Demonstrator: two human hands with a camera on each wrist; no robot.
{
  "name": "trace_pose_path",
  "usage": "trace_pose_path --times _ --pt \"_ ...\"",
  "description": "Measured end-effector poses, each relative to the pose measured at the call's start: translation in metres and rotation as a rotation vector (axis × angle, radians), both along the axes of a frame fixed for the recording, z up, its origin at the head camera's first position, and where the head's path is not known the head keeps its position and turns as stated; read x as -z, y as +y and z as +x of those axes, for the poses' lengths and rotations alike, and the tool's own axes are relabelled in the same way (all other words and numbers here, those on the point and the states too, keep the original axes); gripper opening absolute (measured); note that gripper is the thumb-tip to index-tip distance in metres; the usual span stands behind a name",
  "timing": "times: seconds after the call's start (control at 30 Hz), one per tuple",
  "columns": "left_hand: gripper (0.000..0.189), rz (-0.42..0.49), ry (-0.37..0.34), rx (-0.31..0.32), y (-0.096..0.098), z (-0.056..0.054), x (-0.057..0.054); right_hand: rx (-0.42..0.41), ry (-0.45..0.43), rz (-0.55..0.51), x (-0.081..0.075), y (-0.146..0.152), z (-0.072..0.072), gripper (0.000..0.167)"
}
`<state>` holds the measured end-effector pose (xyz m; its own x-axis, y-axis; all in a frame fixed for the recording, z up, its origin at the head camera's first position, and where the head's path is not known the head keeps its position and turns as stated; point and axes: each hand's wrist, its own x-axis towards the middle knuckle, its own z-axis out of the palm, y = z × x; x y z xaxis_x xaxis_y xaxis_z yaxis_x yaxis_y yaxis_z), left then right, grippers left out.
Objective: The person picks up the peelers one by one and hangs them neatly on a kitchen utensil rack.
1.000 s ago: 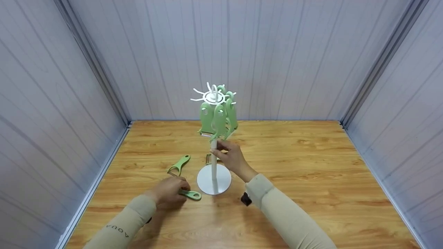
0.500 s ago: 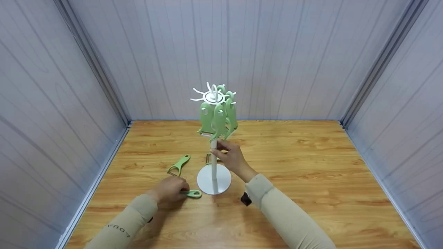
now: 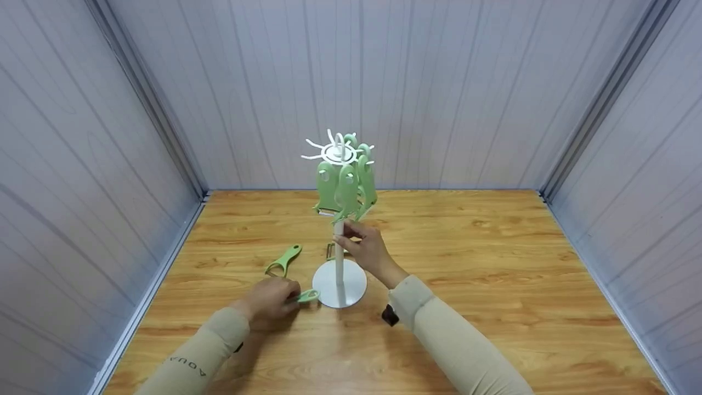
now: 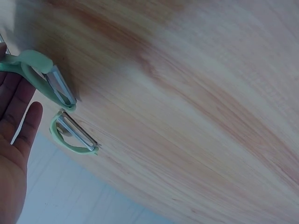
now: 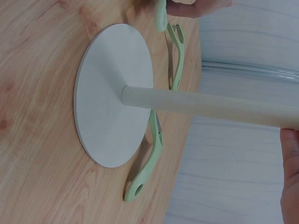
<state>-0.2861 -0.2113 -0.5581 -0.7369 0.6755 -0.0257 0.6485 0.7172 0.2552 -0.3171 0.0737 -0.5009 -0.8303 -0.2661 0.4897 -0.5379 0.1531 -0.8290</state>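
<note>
My left hand (image 3: 272,298) grips a green peeler (image 3: 308,296) low over the table, left of the stand's base. In the left wrist view the blade end of this peeler (image 4: 46,77) points away from the fingers. My right hand (image 3: 366,249) pinches the white post (image 3: 339,269) of an upright stand, just under the hanging peelers. Several green peelers (image 3: 346,189) hang from hooks on the right and front of its top ring (image 3: 339,154); hooks on the left carry nothing. The right wrist view shows the round white base (image 5: 110,98) flat on the table.
One loose green peeler (image 3: 285,260) lies on the wooden table (image 3: 466,285) beyond my left hand. Another peeler (image 5: 145,168) lies behind the stand, partly hidden by the post in the head view. Pale panel walls (image 3: 439,93) enclose the back and sides.
My left hand has lifted the peeler slightly and turned it, so its handle end now points farther up and away. The right hand and the stand stay in place.
</note>
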Motion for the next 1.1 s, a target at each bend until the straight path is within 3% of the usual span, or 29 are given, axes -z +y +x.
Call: trace_pose_path --times 0.77,0.9,1.1 --pt "0.004 0.126 0.036 -0.055 0.003 0.001 -0.011 0.003 -0.003 -0.026 0.000 -0.002 0.000 0.011" --pt "0.010 0.145 0.052 -0.060 0.001 -0.001 -0.012 0.001 0.005 -0.025 0.001 -0.002 0.000 0.011" --pt "0.009 0.194 0.024 -0.086 -0.001 -0.001 -0.015 -0.002 -0.004 -0.023 0.001 -0.002 0.001 0.011"
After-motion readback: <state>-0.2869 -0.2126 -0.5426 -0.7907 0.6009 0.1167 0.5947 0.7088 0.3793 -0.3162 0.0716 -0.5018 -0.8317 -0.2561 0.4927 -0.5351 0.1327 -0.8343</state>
